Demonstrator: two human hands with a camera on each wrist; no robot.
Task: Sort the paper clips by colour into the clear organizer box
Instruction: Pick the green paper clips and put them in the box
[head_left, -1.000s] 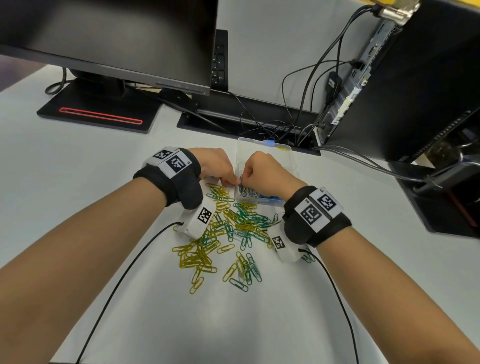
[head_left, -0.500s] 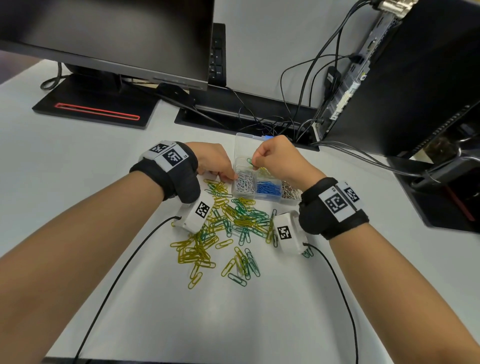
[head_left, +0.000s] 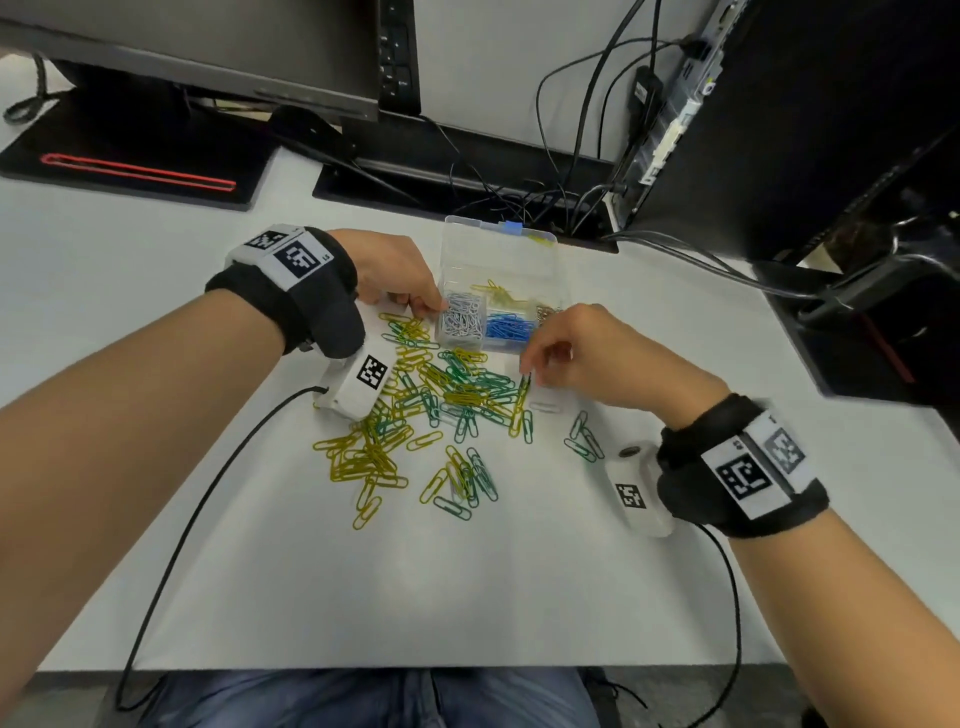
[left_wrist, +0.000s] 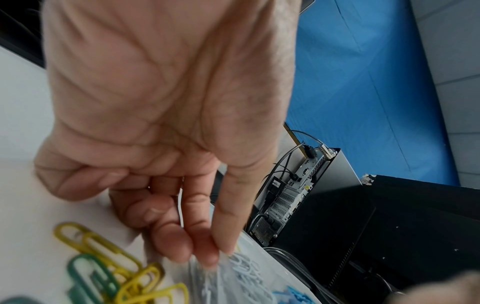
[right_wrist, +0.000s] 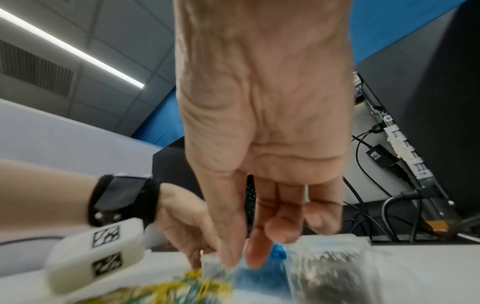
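The clear organizer box (head_left: 550, 249) stands open at mid-table, with white clips (head_left: 462, 325), blue clips (head_left: 509, 328), silver clips (head_left: 546, 312) and a few yellow ones (head_left: 497, 290) in separate compartments. In front of it spreads a loose pile of yellow and green paper clips (head_left: 441, 400). My left hand (head_left: 428, 306) rests its index and middle fingertips (left_wrist: 226, 246) against the box's front left corner, thumb tucked away. My right hand (head_left: 527, 371) is down at the pile's right edge, thumb and index pinching a green clip (head_left: 525, 387). The right wrist view is blurred there.
A monitor stand (head_left: 130, 156) sits at the back left. Along the back runs a cable tray with tangled cables (head_left: 519, 197). A dark computer case (head_left: 779, 130) rises at the right. Wrist camera cables (head_left: 171, 545) trail to the table's near edge.
My right hand went from the white compartment to above the box's back compartment, then came back down to the pile's right edge. The left hand stayed at the box's corner.
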